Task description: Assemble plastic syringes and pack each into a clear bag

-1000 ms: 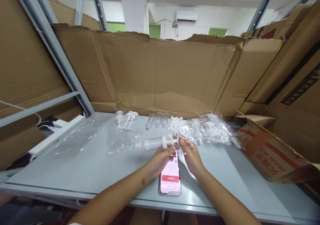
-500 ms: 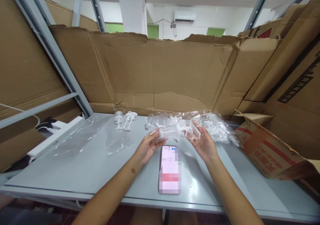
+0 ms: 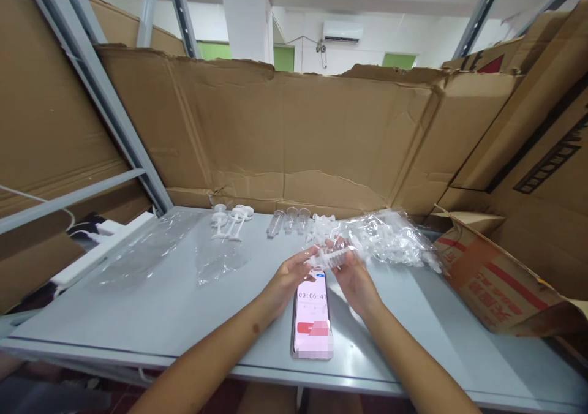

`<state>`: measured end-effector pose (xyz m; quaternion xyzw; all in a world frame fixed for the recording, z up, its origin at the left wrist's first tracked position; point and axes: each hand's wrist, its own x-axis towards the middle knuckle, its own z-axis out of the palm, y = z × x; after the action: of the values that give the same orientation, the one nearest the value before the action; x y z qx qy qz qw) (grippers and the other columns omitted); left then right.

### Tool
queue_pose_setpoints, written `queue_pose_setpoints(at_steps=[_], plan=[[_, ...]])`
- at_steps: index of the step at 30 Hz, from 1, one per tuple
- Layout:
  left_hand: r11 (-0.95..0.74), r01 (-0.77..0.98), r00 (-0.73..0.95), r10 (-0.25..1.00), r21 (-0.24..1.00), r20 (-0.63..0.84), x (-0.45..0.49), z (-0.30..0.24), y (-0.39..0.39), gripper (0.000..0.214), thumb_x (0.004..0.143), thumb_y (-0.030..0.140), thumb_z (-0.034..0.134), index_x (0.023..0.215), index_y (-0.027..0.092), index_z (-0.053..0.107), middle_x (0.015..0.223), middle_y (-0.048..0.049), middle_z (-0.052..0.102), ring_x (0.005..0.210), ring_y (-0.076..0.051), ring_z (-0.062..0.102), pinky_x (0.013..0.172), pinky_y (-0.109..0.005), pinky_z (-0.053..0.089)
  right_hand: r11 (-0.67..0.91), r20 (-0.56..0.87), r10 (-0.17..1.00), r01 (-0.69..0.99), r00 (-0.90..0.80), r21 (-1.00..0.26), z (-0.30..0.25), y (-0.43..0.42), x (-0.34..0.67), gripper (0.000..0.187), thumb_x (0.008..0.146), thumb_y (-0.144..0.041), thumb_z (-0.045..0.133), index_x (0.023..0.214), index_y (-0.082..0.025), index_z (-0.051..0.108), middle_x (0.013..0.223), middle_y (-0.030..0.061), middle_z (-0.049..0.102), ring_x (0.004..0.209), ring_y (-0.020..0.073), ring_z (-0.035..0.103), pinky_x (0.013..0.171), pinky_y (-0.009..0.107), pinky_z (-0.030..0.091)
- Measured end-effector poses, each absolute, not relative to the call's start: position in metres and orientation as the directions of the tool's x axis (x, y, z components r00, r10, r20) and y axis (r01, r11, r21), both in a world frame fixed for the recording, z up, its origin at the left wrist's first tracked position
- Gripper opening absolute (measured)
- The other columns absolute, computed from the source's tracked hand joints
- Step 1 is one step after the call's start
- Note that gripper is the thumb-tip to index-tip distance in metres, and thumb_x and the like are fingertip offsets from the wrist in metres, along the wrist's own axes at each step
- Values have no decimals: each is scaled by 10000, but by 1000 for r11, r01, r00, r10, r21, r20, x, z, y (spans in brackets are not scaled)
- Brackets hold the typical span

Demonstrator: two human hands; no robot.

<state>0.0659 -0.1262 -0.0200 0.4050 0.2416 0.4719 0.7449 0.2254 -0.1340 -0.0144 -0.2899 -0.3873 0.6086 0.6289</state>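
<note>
At the far left, a white power strip point(image 3: 110, 247) lies along the edge of the grey shelf point(image 3: 184, 322), with white plugs seated in it. Next to it, a flat piece of clear plastic film point(image 3: 147, 255) rests on the shelf. Further right, a group of white plungers point(image 3: 233, 223) stands near the back, and a crumpled clear bag point(image 3: 220, 266) lies just in front of them. Three clear ribbed barrels point(image 3: 290, 220) sit side by side by the cardboard panel point(image 3: 294, 132) at the rear.

The left hand point(image 3: 288, 279) has its fingers drawn in on the left end of a clear plastic syringe point(image 3: 337, 257). The syringe is raised at the middle of the shelf, roughly level, beyond the top of a phone point(image 3: 312, 322). The phone lies face up between the forearms, its display reading 00:06:47; part of the screen is blurred out. The right hand point(image 3: 356, 282) grips the syringe toward its right end, thumb on the near side; the fingers behind are partly hidden.

Behind the hands, small white plastic pieces point(image 3: 323, 224) lie in a loose heap beside a clear bag of white parts point(image 3: 395, 236). At the right, an opened cardboard carton point(image 3: 500, 285) with red print rests tilted on the shelf.
</note>
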Motion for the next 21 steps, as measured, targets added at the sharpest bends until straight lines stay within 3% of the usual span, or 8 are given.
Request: queue_pose_setpoints(at_steps=[6,9,14,17,21], plan=[[96,-513,359,927,853,112,48,-15,-113,450,807,408,513,1198,186,517,1245,-141,522,1015,-258,562,849,-357,413,73,95,995,-378,-39,-923,-2,-129,251,426,698,-457,626,1072,-257,592,931,49,671,934,253,589,836,391,443],[62,-533,386,905,844,177,41,-14,-110,510,813,460,471,1246,191,467,1294,-152,474,1061,-291,539,874,-398,398,95,122,986,-229,-110,-969,2,-129,259,495,675,-438,660,1125,-254,565,1028,55,648,967,253,573,872,386,415],[94,-491,522,828,866,206,42,-12,-115,673,732,441,605,1325,243,357,1362,-155,393,1110,-327,510,914,-456,374,89,98,936,-41,-338,-995,0,-130,262,488,709,-401,651,1159,-250,537,1157,55,594,1042,257,540,912,405,386],[151,-421,572,809,894,133,51,-13,-121,681,729,361,639,1331,236,347,1297,-170,472,1028,-305,576,893,-449,396,93,80,911,13,-405,-996,-1,-131,258,474,733,-398,630,1169,-249,518,1130,48,603,1022,247,554,897,401,401],[170,-335,521,853,927,32,60,-18,-124,522,756,308,622,1231,140,485,1093,-179,626,893,-256,642,823,-379,448,96,60,896,59,-441,-994,1,-133,252,478,754,-413,601,1181,-234,484,1128,53,592,1062,247,531,887,386,416]])
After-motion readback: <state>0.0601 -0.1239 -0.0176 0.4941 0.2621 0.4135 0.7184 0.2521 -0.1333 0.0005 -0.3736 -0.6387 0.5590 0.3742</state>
